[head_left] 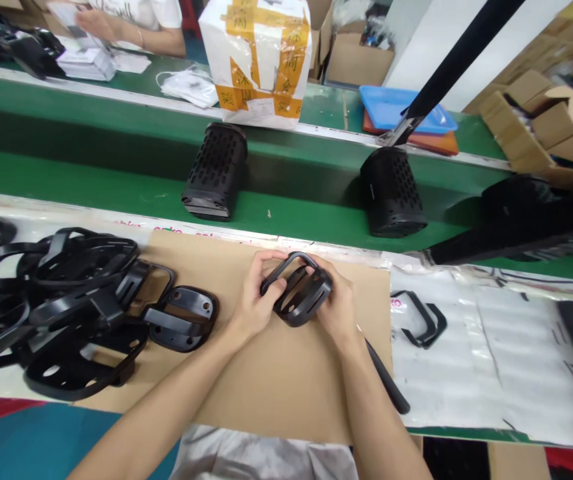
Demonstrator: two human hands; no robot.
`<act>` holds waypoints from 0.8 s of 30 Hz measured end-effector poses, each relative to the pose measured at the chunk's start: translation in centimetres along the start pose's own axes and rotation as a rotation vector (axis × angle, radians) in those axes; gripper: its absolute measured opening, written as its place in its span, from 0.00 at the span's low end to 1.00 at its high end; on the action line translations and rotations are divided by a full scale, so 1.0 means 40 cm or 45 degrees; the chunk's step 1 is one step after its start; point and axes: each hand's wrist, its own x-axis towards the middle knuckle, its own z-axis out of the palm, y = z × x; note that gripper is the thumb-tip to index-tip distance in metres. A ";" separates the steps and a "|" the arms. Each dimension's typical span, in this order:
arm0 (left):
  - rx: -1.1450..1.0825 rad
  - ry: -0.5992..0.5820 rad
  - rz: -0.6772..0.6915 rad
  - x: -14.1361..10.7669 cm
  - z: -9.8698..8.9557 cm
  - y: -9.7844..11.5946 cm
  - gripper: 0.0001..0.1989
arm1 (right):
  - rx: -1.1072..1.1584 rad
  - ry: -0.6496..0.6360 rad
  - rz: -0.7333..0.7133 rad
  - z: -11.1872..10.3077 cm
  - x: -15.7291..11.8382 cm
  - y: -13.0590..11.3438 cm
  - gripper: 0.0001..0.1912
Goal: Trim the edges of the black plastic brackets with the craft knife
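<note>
Between my two hands is a black plastic bracket (304, 297) with a looped handle, tilted above the cardboard sheet (286, 380). My left hand (262, 293) is closed on its left side, thumb on the frame. The right end is gripped by my right hand (335, 300), whose fingers are partly hidden behind the part. A black-handled tool (387, 379) lies beside my right forearm, its tip mostly covered. Left of my hands, a similar bracket (184, 319) rests at the edge of a heap of black brackets (81, 293).
Two thin black frame pieces (424, 320) lie on white foam (466, 373) at right. Beyond the bench, a green conveyor (141, 187) carries perforated black housings (216, 170). A taped white box (259, 60), a blue tray (386, 107) and a co-worker's arm (131, 33) are farther back.
</note>
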 end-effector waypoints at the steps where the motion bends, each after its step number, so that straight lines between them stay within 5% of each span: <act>1: 0.027 -0.004 0.014 -0.003 0.001 -0.002 0.15 | 0.007 0.024 -0.014 0.002 -0.001 0.001 0.14; 24: -0.043 -0.042 0.049 -0.018 -0.003 0.006 0.21 | 0.020 0.076 -0.068 -0.002 0.008 -0.024 0.10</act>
